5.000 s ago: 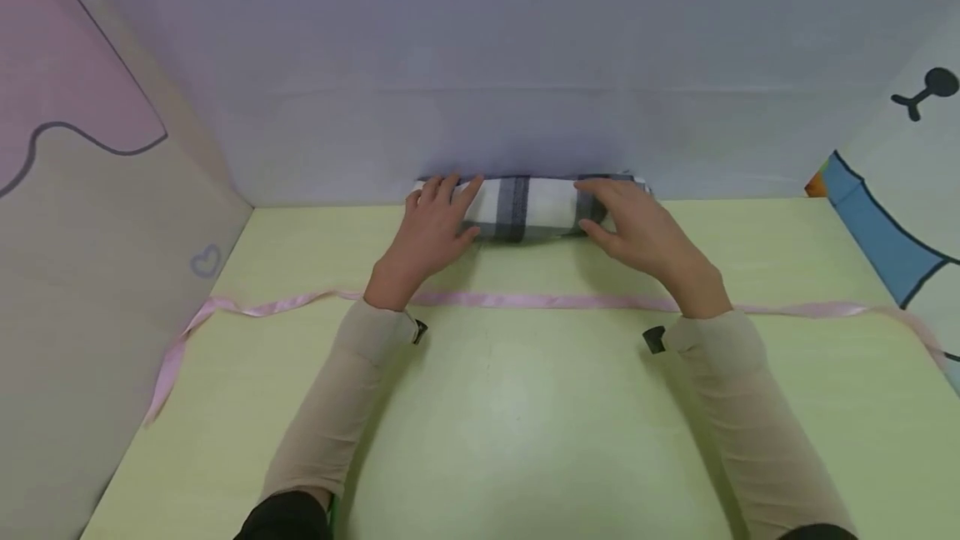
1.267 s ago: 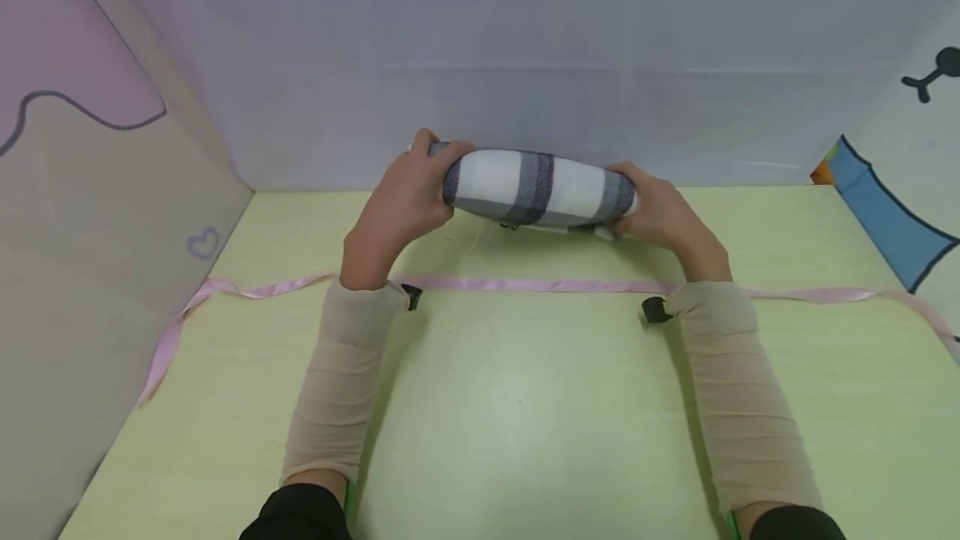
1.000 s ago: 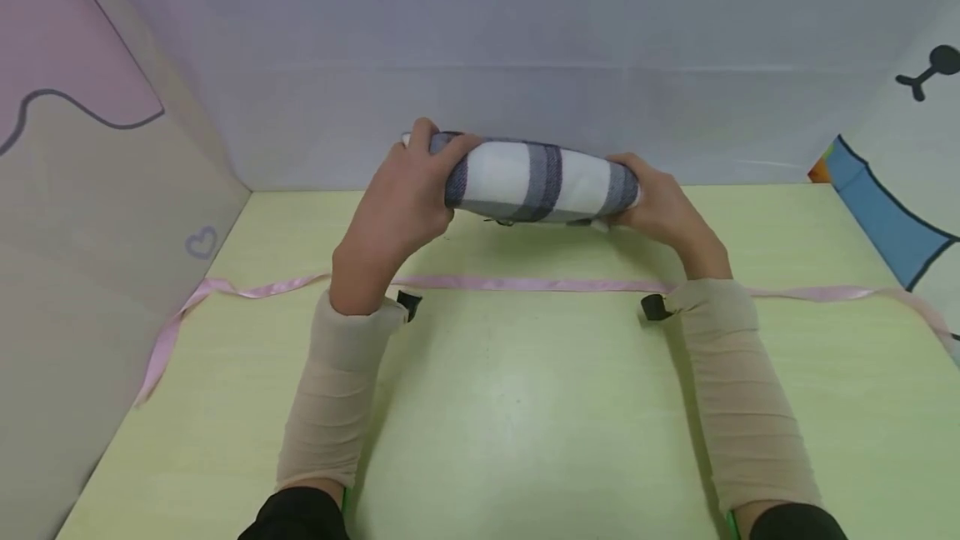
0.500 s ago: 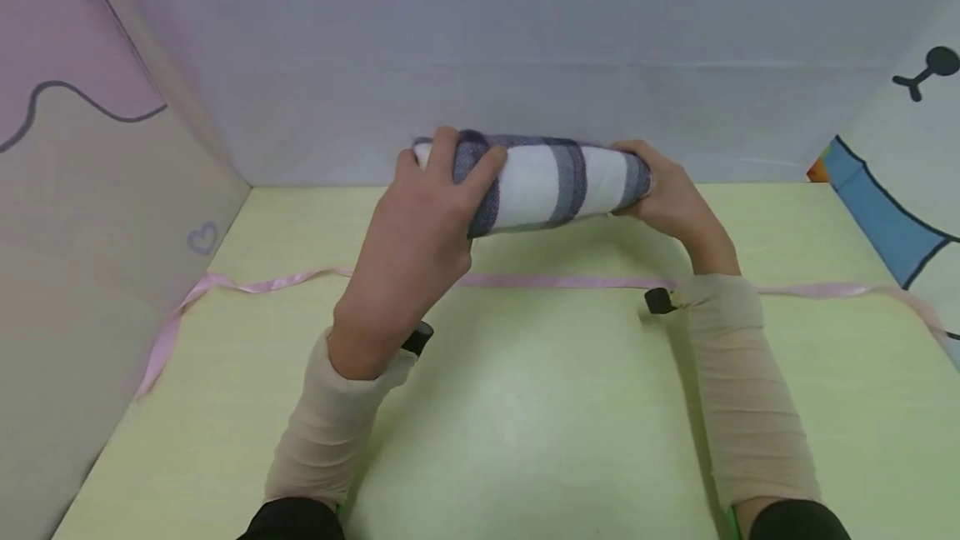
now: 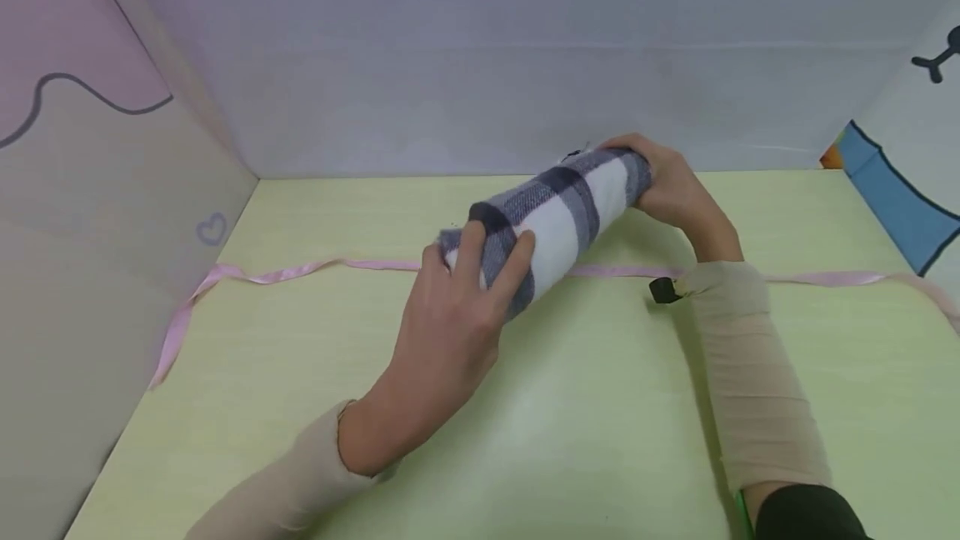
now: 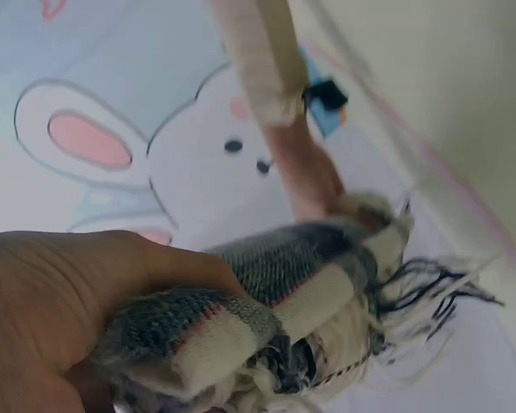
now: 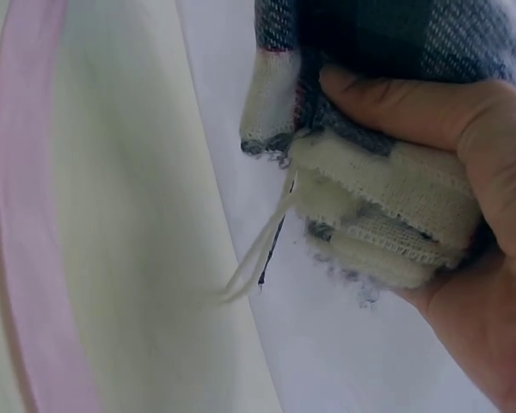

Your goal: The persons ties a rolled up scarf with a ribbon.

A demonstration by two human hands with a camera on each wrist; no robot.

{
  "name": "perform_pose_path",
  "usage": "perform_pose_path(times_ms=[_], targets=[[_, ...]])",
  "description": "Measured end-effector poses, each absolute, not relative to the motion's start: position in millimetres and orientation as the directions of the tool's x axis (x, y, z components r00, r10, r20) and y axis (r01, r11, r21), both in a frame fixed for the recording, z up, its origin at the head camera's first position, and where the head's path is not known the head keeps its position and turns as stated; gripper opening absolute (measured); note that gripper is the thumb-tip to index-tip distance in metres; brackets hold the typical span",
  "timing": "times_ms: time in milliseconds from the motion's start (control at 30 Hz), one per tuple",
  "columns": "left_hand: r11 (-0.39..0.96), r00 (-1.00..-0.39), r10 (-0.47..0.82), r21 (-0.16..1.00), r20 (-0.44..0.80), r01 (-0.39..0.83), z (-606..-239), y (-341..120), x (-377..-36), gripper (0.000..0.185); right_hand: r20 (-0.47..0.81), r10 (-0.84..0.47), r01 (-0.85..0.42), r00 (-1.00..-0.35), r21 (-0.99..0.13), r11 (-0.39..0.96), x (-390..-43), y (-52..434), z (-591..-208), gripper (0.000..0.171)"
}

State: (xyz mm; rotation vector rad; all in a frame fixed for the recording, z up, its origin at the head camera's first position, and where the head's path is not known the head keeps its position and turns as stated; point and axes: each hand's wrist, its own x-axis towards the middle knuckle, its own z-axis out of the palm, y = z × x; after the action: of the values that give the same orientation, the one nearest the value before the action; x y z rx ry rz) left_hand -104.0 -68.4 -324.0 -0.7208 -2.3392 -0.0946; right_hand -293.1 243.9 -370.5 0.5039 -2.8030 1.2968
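Since a moment ago I've swung the rolled grey-and-white plaid fleece scarf [image 5: 551, 219] diagonal above the pink satin ribbon [image 5: 300, 272]; left hand [image 5: 457, 307] and right hand [image 5: 671, 186] clasp its ends. I'd keep both ends squeezed so the roll stays tight.

A pink ribbon [image 5: 315, 267] lies across the yellow-green table [image 5: 600, 440].

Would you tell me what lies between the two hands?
The rolled plaid scarf spans from left hand to right hand, each gripping an end; the head view shows it.
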Motion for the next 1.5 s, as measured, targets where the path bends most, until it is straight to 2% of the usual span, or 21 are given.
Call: perform_pose_path(times_ms=[333,533,800,967,1100,1167,1333,1433,1500], targets=[[0.730,-0.424,0.627,-0.302,0.654,0.613,-349.7,-57.4,-57.0,0.044,0.257,-0.386,-0.432,-0.886,-0.760,0.485,-300.0,221.4,-387.2,0.059],[0.706,-0.411,0.658,-0.328,0.631,0.627,-353.8,-51.8,-45.1,0.038,0.297,-0.413,-0.478,-0.861,-0.749,0.459,-296.2,213.9,-394.2,0.059],[0.685,-0.414,0.685,-0.336,0.599,0.646,-369.7,-40.8,-35.9,0.034,0.309,-0.544,-0.603,-0.780,-0.604,0.521,-293.0,202.6,-399.0,0.056],[0.699,-0.448,0.675,-0.316,0.586,0.641,-377.2,-38.9,-35.5,0.035,0.257,-0.607,-0.642,-0.751,-0.498,0.583,-290.9,194.9,-397.7,0.053],[0.730,-0.516,0.653,-0.282,0.555,0.622,-381.8,-41.1,-36.1,0.036,0.225,-0.638,-0.661,-0.736,-0.444,0.606,-290.6,189.3,-394.6,0.052],[0.746,-0.562,0.641,-0.254,0.522,0.615,-383.5,-41.8,-35.3,0.049,0.203,-0.640,-0.655,-0.741,-0.426,0.624,-288.7,187.7,-392.0,0.057],[0.781,-0.671,0.609,-0.173,0.422,0.601,-382.5,-45.0,-33.6,0.101,0.160,-0.635,-0.641,-0.756,-0.380,0.667,-282.3,185.8,-383.5,0.067],[0.798,-0.715,0.582,-0.106,0.387,0.593,-377.6,-48.1,-35.1,0.115,0.176,-0.620,-0.635,-0.764,-0.373,0.676,-279.2,185.6,-376.8,0.063],[0.809,-0.738,0.560,-0.059,0.375,0.584,-373.7,-49.9,-36.6,0.113,0.181,-0.601,-0.617,-0.778,-0.401,0.678,-276.4,185.2,-371.1,0.055]])
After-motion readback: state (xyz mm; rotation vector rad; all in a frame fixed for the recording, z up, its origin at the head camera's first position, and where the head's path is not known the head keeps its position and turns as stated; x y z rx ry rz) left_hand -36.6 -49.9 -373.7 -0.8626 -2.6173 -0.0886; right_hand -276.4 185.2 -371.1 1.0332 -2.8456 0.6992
